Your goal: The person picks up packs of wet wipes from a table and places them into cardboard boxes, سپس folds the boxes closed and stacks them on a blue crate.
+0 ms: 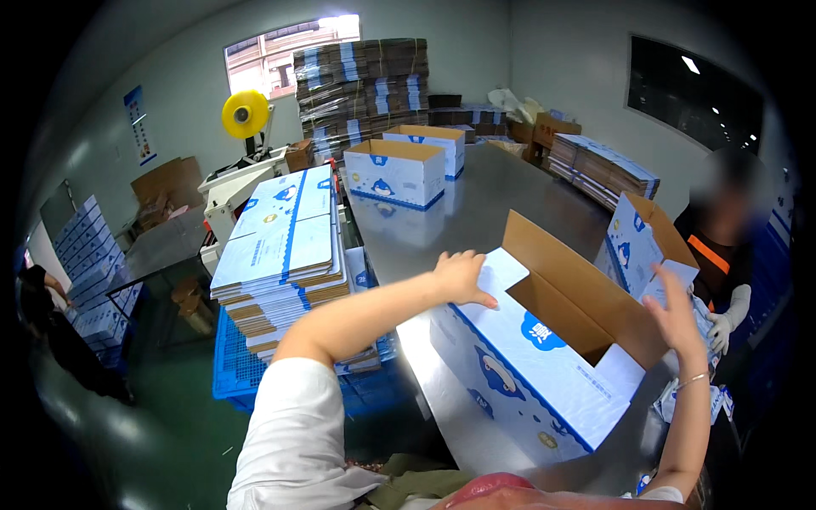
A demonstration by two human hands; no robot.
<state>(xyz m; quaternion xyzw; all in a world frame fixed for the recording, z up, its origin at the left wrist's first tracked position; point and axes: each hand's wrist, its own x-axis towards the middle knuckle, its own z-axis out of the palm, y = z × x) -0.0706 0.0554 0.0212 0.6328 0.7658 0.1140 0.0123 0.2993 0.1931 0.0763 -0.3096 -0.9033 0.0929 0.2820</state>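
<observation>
In front of me on the metal table stands a white and blue cardboard box [503, 374] with a whale print, its top partly open and the brown inside showing. One long flap is raised on the far side; the near long flap and the small end flaps lean outward. My left hand [461, 278] rests at the left end flap, thumb stretched over it and fingers apart. My right hand [677, 316] is raised beside the right end of the box, fingers spread, nothing in it. Behind it stands another open box [631, 242].
The steel table [501, 191] bears two open boxes [395, 176] farther back and flattened cartons [603, 166] at right. A stack of flat cartons [276, 229] stands left on a blue crate [234, 361]. A gloved co-worker [722, 246] is at right. A taping machine [229, 200] stands behind.
</observation>
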